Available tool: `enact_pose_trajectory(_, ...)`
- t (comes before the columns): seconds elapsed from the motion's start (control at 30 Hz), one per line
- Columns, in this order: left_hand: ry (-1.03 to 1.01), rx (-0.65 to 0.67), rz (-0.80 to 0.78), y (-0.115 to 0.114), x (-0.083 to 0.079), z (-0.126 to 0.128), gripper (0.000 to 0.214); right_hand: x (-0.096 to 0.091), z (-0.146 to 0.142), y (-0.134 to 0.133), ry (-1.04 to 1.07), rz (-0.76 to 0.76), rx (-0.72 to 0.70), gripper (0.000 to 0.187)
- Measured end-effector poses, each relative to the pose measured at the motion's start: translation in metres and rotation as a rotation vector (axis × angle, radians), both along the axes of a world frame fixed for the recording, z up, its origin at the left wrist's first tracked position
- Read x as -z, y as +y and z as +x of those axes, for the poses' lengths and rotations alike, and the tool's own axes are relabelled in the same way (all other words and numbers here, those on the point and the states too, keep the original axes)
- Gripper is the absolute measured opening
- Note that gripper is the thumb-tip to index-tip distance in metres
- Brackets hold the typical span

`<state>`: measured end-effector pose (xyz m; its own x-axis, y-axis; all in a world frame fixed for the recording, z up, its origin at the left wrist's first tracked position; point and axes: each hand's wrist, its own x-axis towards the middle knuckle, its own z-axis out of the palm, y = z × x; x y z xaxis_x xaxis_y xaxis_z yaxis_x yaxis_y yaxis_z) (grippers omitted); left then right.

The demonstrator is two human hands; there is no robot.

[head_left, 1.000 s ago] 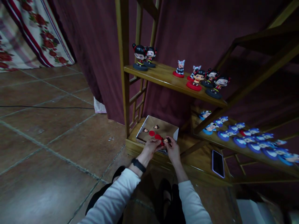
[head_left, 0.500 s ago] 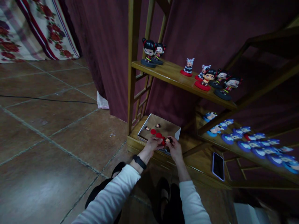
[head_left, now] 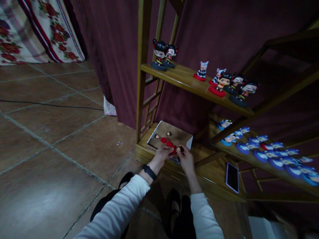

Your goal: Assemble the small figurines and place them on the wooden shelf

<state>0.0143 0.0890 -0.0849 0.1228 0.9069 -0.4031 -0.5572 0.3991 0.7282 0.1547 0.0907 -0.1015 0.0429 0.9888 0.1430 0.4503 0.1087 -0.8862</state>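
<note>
My left hand (head_left: 163, 154) is closed on a red round base (head_left: 173, 150) at the near edge of a shallow cardboard box (head_left: 185, 138) on the lowest shelf. My right hand (head_left: 185, 159) pinches a small figure head with black hair (head_left: 179, 149) right against that base. Both hands meet over the box's front rim. Inside the box lie two more red bases (head_left: 166, 142) and two small loose heads (head_left: 162, 135).
A wooden shelf unit (head_left: 189, 83) carries several finished bobble-head figures (head_left: 159, 54) on its upper board and several blue-based figures (head_left: 261, 146) on the lower right board. A phone (head_left: 232, 172) lies on the bottom board. Tiled floor and a cable (head_left: 50, 105) lie to the left.
The view has shifted slightly, so shelf and box sit a little further right and higher. My hands stay together at the box edge with the base and head, barely moving.
</note>
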Motion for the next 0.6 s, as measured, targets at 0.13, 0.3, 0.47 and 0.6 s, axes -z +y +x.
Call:
enact_pose_trajectory(0.13,-0.019,0.001,0.003,0.001,0.002,0.001,0.027,0.002,0.0,0.001,0.025,-0.021,0.016,0.037)
enact_pose_trajectory(0.3,-0.031,0.001,-0.021,0.002,0.003,0.0,0.026,0.002,0.001,0.001,0.053,-0.02,0.01,0.035)
enact_pose_trajectory(0.47,-0.009,0.007,-0.064,0.005,0.005,-0.002,0.022,-0.004,0.0,-0.001,-0.007,-0.009,-0.04,0.033)
enact_pose_trajectory(0.6,-0.025,-0.001,-0.071,0.004,0.005,-0.002,0.021,-0.009,-0.002,-0.003,-0.099,0.029,-0.032,0.032)
